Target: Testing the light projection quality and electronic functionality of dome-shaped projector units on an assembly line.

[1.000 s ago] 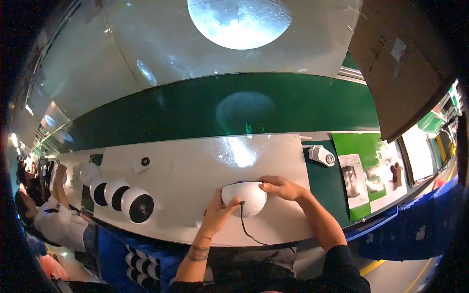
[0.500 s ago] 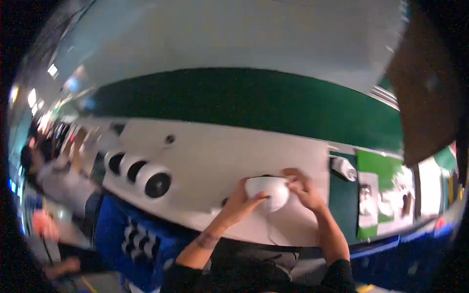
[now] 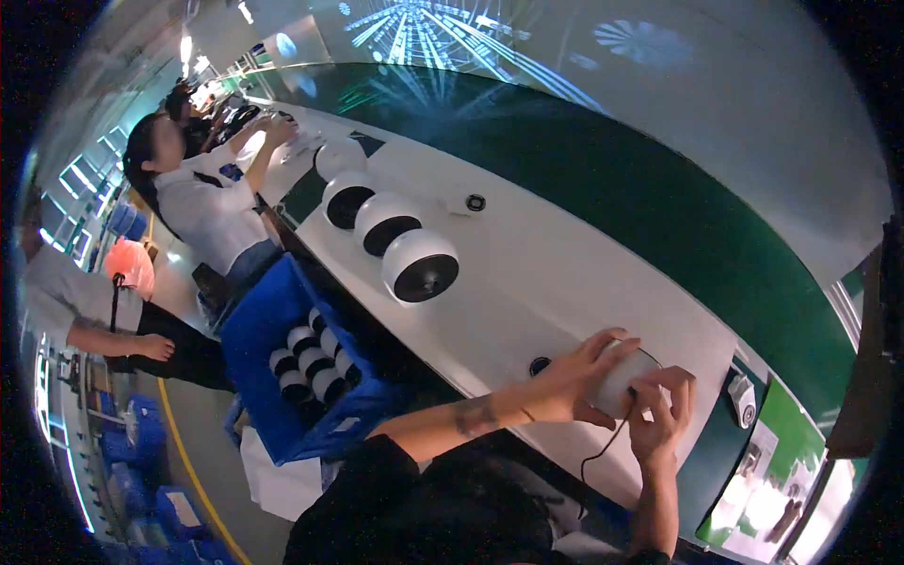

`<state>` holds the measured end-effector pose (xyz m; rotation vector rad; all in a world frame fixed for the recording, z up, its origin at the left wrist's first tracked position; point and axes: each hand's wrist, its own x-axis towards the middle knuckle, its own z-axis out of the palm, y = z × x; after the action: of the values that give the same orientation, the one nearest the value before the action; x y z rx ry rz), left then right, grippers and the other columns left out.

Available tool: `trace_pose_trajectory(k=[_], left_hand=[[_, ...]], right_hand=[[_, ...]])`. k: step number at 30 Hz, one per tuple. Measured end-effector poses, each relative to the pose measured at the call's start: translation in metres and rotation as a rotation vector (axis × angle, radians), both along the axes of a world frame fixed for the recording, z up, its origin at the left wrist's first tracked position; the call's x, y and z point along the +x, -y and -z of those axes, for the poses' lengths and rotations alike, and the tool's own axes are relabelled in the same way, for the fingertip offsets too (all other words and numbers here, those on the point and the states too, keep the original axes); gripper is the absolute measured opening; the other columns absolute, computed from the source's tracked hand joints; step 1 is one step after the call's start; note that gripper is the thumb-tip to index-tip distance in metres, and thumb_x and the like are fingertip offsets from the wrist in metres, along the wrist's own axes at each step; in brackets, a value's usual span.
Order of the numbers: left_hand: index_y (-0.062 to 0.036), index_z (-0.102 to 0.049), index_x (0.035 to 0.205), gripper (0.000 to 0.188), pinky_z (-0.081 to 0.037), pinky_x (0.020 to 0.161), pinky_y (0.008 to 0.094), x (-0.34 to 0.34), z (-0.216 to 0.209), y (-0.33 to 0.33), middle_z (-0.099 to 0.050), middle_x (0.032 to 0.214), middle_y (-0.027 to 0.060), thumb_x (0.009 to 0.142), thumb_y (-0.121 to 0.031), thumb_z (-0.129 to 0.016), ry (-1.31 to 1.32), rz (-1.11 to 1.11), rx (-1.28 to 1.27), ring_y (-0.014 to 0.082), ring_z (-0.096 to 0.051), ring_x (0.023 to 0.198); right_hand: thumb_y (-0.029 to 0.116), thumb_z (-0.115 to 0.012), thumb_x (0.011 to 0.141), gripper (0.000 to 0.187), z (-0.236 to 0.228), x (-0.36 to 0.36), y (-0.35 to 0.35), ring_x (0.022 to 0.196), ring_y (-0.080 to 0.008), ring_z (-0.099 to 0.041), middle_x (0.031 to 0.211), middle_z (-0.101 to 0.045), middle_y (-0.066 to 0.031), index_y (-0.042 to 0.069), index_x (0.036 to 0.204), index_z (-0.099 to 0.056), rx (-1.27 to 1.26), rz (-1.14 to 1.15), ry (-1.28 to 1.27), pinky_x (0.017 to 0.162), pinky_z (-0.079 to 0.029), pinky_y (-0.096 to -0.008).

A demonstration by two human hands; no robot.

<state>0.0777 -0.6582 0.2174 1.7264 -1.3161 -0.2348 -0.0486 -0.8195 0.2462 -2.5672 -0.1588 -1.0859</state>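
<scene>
On the white table at the right stands a white ball-shaped projector. My left hand is closed round its left and top side, fingers over the far edge. At its near right side, my right hand pinches a thin black cable where it meets the white shell; the plug itself is hidden by the fingers. The cable hangs over the table's near edge. A small round black part lies beside my left wrist.
Several white balls with black faces, one white ball nearest, stand in a row. A blue crate holds more. A black round part and a white lamp-like device lie around. Co-workers are at left. Light patterns cross the wall.
My view has swung left, so the table appears tilted. Blue-white light patterns now show on the wall. My right hand has moved from the ball's upper right to the cable at its near side.
</scene>
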Motion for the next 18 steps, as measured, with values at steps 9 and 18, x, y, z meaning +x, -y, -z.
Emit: trace_pose_trajectory(k=[9,18], left_hand=[[-0.0046,-0.025,0.16,0.119,-0.041,0.117,0.0536,0.015,0.007,0.015,-0.034,0.155,0.0255,0.067,-0.028,-0.095,0.046,0.052,-0.023,0.049,-0.035,0.144],[-0.0082,-0.031,0.161,0.129,-0.024,0.124,0.0575,0.103,0.038,0.066,-0.03,0.163,0.0214,0.057,-0.047,-0.097,0.052,0.079,-0.079,0.0435,-0.024,0.15]], right_hand=[[0.017,-0.072,0.095,0.017,-0.024,-0.021,-0.005,0.082,-0.0291,-0.059,0.101,-0.057,-0.0108,0.006,0.101,-0.06,0.049,-0.042,0.295,0.072,-0.045,-0.0463],[0.001,-0.084,0.065,0.033,0.017,-0.009,-0.007,0.076,-0.0252,-0.059,0.088,-0.058,-0.0069,0.009,0.095,-0.073,0.08,-0.195,0.103,0.066,-0.047,-0.0405]])
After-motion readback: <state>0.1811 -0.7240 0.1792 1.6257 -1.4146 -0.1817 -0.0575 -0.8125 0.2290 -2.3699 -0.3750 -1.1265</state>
